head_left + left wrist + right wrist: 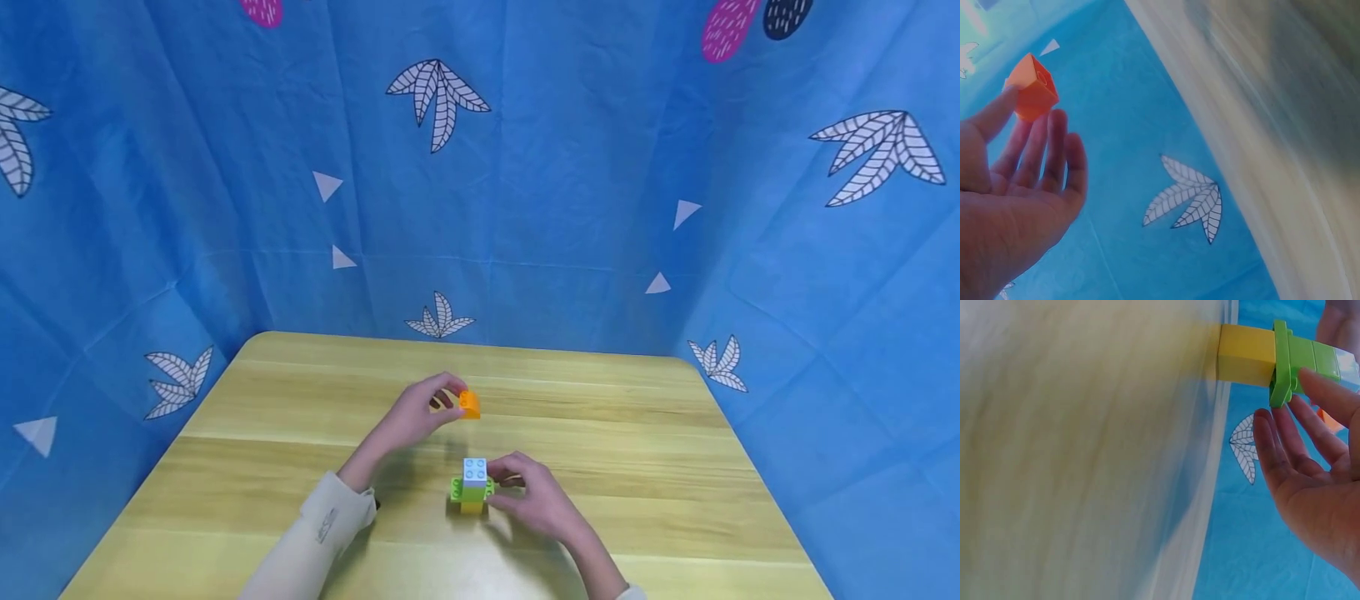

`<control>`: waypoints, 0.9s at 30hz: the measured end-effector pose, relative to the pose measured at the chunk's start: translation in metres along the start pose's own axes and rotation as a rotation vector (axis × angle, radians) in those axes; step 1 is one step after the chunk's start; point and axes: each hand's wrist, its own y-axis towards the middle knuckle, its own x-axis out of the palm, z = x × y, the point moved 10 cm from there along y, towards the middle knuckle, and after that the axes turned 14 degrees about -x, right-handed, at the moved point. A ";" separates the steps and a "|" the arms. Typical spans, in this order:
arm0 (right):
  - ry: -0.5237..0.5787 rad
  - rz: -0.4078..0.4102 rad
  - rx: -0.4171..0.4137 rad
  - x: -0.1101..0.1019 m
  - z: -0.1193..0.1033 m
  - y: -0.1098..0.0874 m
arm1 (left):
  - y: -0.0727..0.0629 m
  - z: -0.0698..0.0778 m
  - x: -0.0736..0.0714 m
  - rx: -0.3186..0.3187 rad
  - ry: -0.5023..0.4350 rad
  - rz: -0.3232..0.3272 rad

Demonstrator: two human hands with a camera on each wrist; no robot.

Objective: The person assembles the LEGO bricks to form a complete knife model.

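Note:
My left hand [414,410] pinches an orange block [469,405] with a curved side and studs, thumb on one face and fingertips on the other. It is held in the air, beyond the stack of blocks. In the left wrist view the orange block [1034,87] shows a hollow underside. The block stack [473,492] stands upright on the table: a yellow block [1246,354] at the bottom, a wider green plate [1281,364], green blocks and a light blue block [475,472] on top. My right hand [538,498] holds the stack from its right side, thumb in front, fingers behind.
The light wooden table [645,433] has rounded far corners. Blue cloth [570,167] printed with leaves and triangles hangs behind it and on both sides.

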 end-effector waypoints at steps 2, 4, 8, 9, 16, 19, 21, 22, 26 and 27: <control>0.001 -0.004 0.000 0.001 0.001 0.000 | -0.004 0.002 0.001 0.001 0.001 -0.002; 0.004 -0.009 0.000 0.002 0.002 0.000 | -0.008 0.001 0.002 -0.011 0.004 -0.002; 0.003 -0.017 -0.001 0.003 0.002 0.000 | -0.016 0.004 0.004 -0.011 0.006 -0.012; 0.001 -0.018 0.000 0.003 0.002 0.001 | -0.018 0.005 0.004 -0.005 0.003 -0.015; -0.001 -0.024 -0.006 0.004 0.000 0.001 | -0.029 0.009 0.004 0.025 -0.017 -0.022; -0.006 -0.025 -0.003 0.004 0.000 0.001 | -0.033 0.009 0.004 0.030 -0.015 -0.025; -0.011 -0.027 0.004 0.004 0.001 0.000 | -0.036 0.010 0.005 0.035 -0.012 -0.031; -0.014 -0.027 0.004 0.004 0.001 0.000 | -0.037 0.010 0.006 0.040 -0.011 -0.035; -0.015 -0.027 0.004 0.004 0.000 0.000 | -0.043 0.012 0.007 0.051 -0.017 -0.054; -0.015 -0.026 0.002 0.004 0.000 0.000 | -0.044 0.013 0.008 0.052 -0.017 -0.058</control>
